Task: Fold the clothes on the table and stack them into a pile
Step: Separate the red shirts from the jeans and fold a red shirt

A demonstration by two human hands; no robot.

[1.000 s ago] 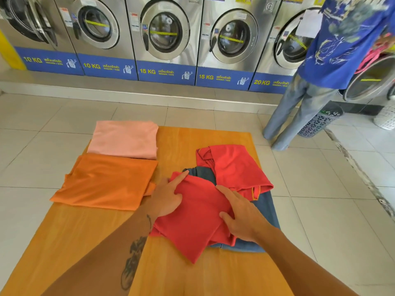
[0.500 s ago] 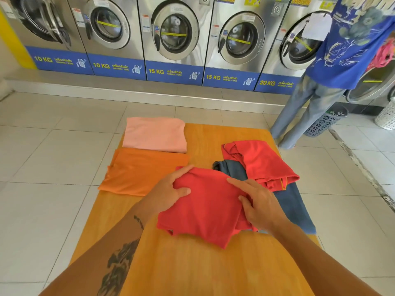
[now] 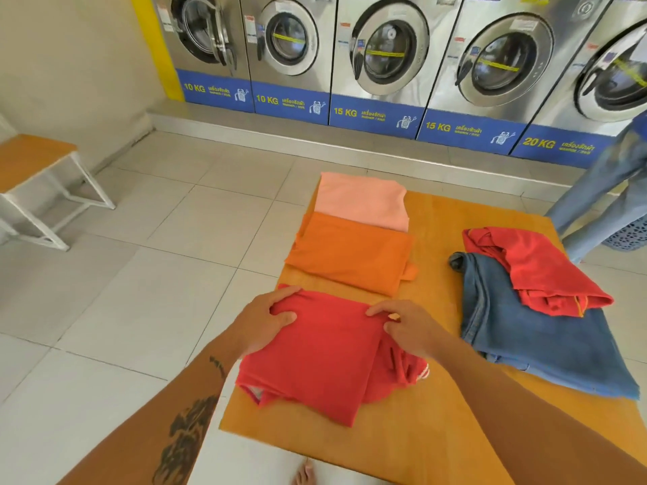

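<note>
A folded red garment (image 3: 315, 362) lies near the front left of the wooden table (image 3: 437, 232). My left hand (image 3: 261, 322) grips its far left corner and my right hand (image 3: 408, 327) pinches its far right edge. Beyond it lie a folded orange garment (image 3: 353, 253) and a folded pink one (image 3: 362, 199), side by side in a row. On the right, a crumpled red shirt (image 3: 539, 267) rests on blue jeans (image 3: 535, 337).
A row of washing machines (image 3: 388, 57) lines the back wall. A person in jeans (image 3: 595, 190) stands at the far right beside a laundry basket (image 3: 630, 236). A wooden bench (image 3: 31, 162) stands at the left. The table's left edge is close to the clothes.
Both hands have carried the red garment leftwards off the jeans and set it in front of the orange one. The view has swung to the left.
</note>
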